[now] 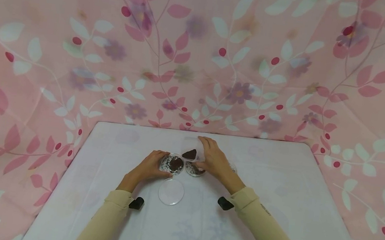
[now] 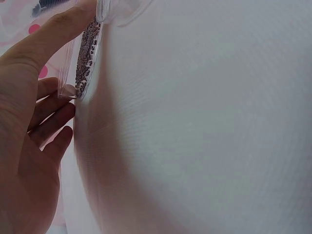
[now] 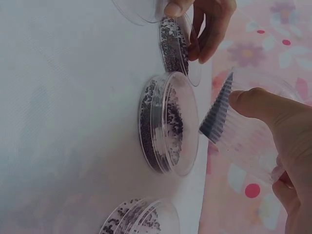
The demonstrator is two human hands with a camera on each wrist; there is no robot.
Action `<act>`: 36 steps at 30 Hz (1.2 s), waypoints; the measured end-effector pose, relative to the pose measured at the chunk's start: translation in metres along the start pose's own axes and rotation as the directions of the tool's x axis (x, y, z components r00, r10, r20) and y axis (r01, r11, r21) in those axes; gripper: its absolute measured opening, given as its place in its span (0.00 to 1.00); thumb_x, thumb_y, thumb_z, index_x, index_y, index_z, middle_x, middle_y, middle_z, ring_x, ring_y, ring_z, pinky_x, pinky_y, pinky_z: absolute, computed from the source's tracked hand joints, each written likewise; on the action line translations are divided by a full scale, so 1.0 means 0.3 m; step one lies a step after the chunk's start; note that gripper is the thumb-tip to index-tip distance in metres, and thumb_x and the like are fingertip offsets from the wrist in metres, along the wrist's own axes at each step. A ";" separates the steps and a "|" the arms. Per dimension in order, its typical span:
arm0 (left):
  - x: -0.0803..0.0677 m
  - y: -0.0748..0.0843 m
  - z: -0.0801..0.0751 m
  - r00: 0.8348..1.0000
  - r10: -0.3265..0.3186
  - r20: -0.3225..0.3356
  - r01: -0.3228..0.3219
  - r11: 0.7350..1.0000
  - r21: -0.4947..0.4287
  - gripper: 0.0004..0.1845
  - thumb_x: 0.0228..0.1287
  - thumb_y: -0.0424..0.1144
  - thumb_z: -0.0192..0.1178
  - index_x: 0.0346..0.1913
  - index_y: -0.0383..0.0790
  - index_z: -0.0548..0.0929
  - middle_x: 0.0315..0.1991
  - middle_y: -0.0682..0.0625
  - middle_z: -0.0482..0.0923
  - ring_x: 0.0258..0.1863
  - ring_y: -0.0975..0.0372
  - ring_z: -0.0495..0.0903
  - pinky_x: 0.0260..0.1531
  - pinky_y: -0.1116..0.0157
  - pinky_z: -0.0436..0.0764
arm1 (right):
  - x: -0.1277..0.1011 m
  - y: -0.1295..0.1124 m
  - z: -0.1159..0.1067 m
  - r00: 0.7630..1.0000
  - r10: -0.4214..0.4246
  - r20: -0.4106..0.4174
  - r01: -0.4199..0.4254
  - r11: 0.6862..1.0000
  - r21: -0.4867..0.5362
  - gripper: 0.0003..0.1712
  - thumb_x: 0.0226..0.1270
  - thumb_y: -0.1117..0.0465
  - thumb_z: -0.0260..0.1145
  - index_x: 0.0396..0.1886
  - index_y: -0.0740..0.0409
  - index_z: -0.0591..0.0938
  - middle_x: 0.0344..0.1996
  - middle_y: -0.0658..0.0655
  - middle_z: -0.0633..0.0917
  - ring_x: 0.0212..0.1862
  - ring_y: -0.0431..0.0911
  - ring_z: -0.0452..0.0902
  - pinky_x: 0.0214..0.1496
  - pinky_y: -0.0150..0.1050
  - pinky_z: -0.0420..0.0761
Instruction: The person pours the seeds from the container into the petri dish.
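My left hand (image 1: 148, 166) grips seed-filled petri dish (image 1: 172, 164) on counter (image 1: 275, 210). My right hand (image 1: 213, 159) holds clear cup (image 1: 191, 152) tilted over it. Pouring step, I judge; next needs steady tilt, then loose lid (image 1: 171, 192).

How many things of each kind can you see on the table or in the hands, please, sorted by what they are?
Dishes with dark grains: 3
Empty clear dish: 1
Clear cup holding dark grains: 1
Total: 5
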State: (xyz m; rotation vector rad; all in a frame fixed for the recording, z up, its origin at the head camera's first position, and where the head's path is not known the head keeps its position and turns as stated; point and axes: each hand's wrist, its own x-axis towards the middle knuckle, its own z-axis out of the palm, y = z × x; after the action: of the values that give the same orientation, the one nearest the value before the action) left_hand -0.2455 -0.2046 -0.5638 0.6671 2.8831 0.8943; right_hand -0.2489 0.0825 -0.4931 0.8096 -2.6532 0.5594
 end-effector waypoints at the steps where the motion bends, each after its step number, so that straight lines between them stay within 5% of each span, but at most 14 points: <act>1: 0.000 0.000 0.000 1.000 -0.002 0.002 0.002 1.000 0.001 0.49 0.42 0.60 0.76 0.67 0.39 0.73 0.63 0.44 0.74 0.66 0.50 0.69 0.69 0.49 0.68 | -0.003 0.003 -0.001 1.000 0.007 -0.005 -0.007 1.000 0.010 0.56 0.44 0.51 0.82 0.71 0.60 0.63 0.63 0.62 0.73 0.65 0.55 0.70 0.61 0.49 0.80; 9: 0.000 -0.001 0.002 1.000 -0.003 0.008 0.003 1.000 0.006 0.49 0.43 0.61 0.76 0.67 0.40 0.73 0.63 0.45 0.75 0.66 0.51 0.70 0.69 0.50 0.68 | -0.025 0.043 -0.011 0.995 0.094 0.025 -0.096 0.988 0.122 0.57 0.46 0.50 0.81 0.72 0.58 0.61 0.63 0.60 0.72 0.65 0.53 0.70 0.69 0.49 0.73; 18: -0.002 0.002 0.001 1.000 -0.003 0.001 0.003 1.000 0.002 0.49 0.43 0.61 0.76 0.67 0.39 0.73 0.63 0.43 0.74 0.67 0.49 0.69 0.69 0.48 0.67 | -0.075 0.100 -0.033 0.975 0.220 0.026 -0.220 0.949 0.224 0.57 0.47 0.49 0.80 0.72 0.58 0.60 0.62 0.63 0.73 0.60 0.56 0.75 0.61 0.55 0.79; 24: -0.002 0.001 0.004 1.000 -0.011 0.005 0.011 1.000 0.013 0.49 0.43 0.61 0.76 0.67 0.40 0.72 0.63 0.43 0.74 0.66 0.49 0.69 0.69 0.48 0.68 | -0.113 0.142 -0.046 0.969 0.244 -0.029 -0.225 0.928 0.297 0.56 0.46 0.50 0.81 0.71 0.62 0.62 0.60 0.66 0.75 0.57 0.58 0.76 0.58 0.57 0.79; 36: -0.001 0.005 0.001 0.999 -0.030 0.016 0.029 1.000 0.009 0.49 0.43 0.60 0.76 0.68 0.40 0.72 0.64 0.43 0.73 0.67 0.50 0.68 0.70 0.49 0.67 | -0.203 0.248 -0.078 0.935 0.350 -0.054 -0.282 0.829 0.483 0.53 0.49 0.55 0.80 0.71 0.64 0.61 0.64 0.67 0.73 0.68 0.59 0.69 0.68 0.54 0.72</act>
State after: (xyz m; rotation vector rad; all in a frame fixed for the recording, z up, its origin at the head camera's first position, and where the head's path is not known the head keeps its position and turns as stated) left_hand -0.2446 -0.2033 -0.5633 0.6279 2.8762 0.8685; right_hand -0.2400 0.1781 -0.5172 0.4103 -2.5593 1.3347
